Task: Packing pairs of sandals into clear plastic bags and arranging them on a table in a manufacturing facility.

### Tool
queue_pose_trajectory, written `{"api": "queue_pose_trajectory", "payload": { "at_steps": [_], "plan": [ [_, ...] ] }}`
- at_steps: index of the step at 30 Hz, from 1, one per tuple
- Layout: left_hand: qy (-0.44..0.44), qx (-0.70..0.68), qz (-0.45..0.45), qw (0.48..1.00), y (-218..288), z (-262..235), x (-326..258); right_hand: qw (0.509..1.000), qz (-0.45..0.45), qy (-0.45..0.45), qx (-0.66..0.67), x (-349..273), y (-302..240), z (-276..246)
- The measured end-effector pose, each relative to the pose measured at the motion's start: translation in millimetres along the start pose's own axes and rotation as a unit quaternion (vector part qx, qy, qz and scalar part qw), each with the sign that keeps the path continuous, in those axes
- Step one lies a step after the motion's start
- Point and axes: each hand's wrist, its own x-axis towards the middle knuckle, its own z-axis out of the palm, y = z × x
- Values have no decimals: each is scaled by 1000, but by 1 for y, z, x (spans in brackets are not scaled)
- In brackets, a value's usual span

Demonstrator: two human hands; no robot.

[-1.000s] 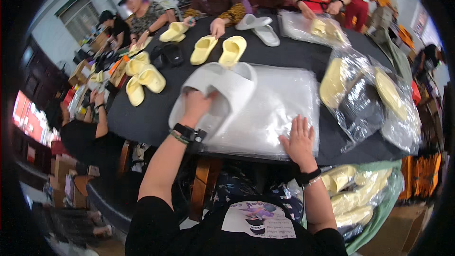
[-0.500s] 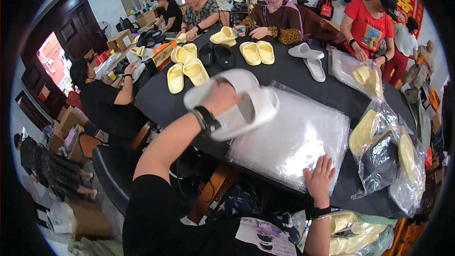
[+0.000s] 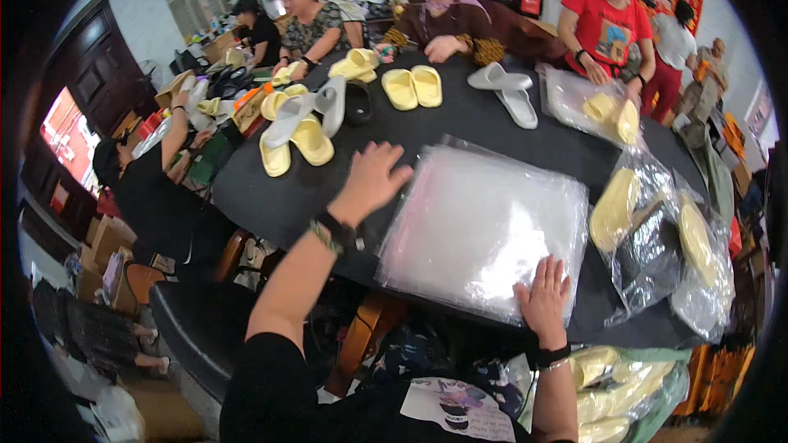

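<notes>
My left hand (image 3: pixel 373 182) is open and empty, fingers spread above the dark table just left of a stack of clear plastic bags (image 3: pixel 484 221). Flat on the stack's near right corner rests my right hand (image 3: pixel 543 295), its fingers stretched out. Beyond my left hand, a grey slipper (image 3: pixel 289 120) lies over yellow slippers (image 3: pixel 312 143), and a second grey slipper (image 3: pixel 330 105) leans beside it near a black slipper (image 3: pixel 358 104). Farther back are a yellow pair (image 3: pixel 412 88) and another grey pair (image 3: pixel 510 94).
Bagged yellow slippers (image 3: pixel 616 209) lie on the right of the table (image 3: pixel 394 135); more fill a sack (image 3: pixel 616 394) below its near edge. Across the table, a person in red (image 3: pixel 606 29) handles a bag. Other people work along the far and left sides. A black chair (image 3: pixel 201 328) stands at left.
My left hand has let go of the grey slippers, which now lie among the yellow ones at the far left. My right hand stays on the bags. The whole view has shifted slightly.
</notes>
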Motion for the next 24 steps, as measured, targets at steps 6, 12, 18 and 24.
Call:
{"api": "queue_pose_trajectory", "payload": {
  "at_steps": [6, 12, 18, 24],
  "plan": [
    [-77, -87, 66, 991, 105, 44, -82, 1000, 5, -1, -7, 8, -5, -3],
    [-100, -68, 93, 988, 100, 93, -107, 1000, -5, 14, -12, -1, -5, -1],
    [-22, -51, 70, 996, 90, 83, -105, 1000, 3, -9, -23, -4, -2, 1],
    [140, -46, -169, 975, 27, 45, -107, 999, 11, -49, 2, 5, -5, -13]
  ]
}}
